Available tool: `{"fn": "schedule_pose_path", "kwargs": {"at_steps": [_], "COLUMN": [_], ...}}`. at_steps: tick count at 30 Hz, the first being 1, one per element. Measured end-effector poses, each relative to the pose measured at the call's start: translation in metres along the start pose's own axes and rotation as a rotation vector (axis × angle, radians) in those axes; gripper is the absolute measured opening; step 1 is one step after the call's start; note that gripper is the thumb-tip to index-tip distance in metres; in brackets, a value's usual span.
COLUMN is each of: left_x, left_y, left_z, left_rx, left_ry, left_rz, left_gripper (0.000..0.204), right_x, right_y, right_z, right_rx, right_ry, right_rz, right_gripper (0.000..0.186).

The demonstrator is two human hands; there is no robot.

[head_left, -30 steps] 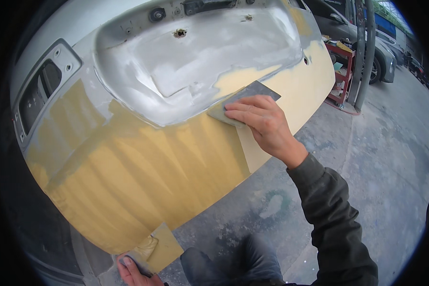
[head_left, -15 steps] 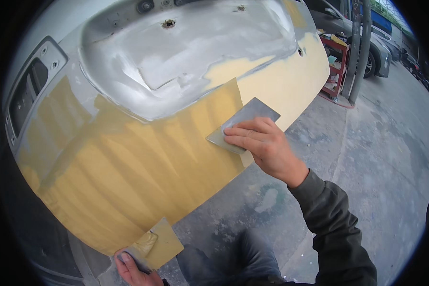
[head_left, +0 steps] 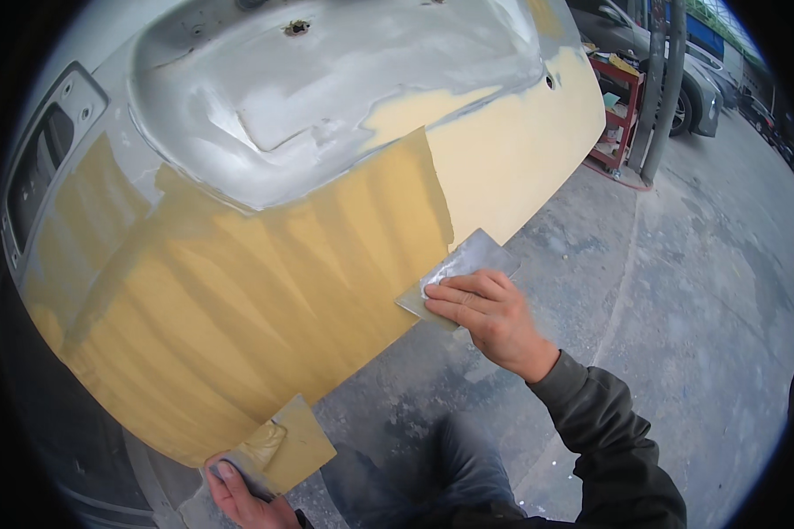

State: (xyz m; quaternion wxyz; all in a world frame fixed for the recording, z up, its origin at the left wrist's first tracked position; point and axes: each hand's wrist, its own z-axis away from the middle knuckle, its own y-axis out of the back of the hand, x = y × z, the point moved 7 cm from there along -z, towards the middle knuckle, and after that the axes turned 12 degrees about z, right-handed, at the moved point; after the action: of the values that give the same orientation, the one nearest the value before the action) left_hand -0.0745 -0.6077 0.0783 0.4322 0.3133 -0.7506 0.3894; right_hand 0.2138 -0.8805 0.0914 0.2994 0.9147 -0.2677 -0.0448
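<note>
My right hand is closed on a flat grey putty spreader, fingers pressed along its face. The spreader lies over the lower edge of a large car panel. Mustard-yellow body filler covers the panel's left and middle in streaks; paler cream filler shows to the right. Low on the left, my left hand grips a second putty spreader, which carries a lump of yellow filler. That one is beside the panel's bottom edge. Fingers under both spreaders are partly hidden.
A recessed grey area with small holes forms the panel's upper part. Stained concrete floor spreads to the right. A red shelf cart stands by grey posts, with a parked grey car behind.
My right hand and its spreader have moved down the panel to the lower edge. The left hand keeps nearly the same place. The view has shifted slightly.
</note>
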Motion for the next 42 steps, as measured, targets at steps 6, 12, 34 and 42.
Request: {"fn": "schedule_pose_path", "kwargs": {"at_steps": [6, 12, 34, 42], "left_x": [-0.003, 0.007, 0.019, 0.014], "left_y": [-0.003, 0.001, 0.019, 0.026], "left_z": [0.000, 0.005, 0.006, 0.000], "left_rx": [0.013, -0.046, -0.053, -0.056], "left_ry": [-0.045, -0.061, -0.101, -0.074], "left_rz": [0.187, 0.226, 0.067, 0.072], "left_gripper": [0.039, 0.041, 0.033, 0.032], "right_x": [-0.007, -0.007, -0.035, -0.041], "right_y": [-0.010, -0.017, -0.070, -0.028], "right_z": [0.028, 0.057, 0.090, 0.068], "right_rx": [-0.020, -0.077, 0.132, 0.193], "right_ry": [-0.034, -0.059, 0.018, 0.012], "right_rz": [-0.023, -0.057, 0.064, 0.123], "right_gripper": [0.038, 0.037, 0.035, 0.032]}}
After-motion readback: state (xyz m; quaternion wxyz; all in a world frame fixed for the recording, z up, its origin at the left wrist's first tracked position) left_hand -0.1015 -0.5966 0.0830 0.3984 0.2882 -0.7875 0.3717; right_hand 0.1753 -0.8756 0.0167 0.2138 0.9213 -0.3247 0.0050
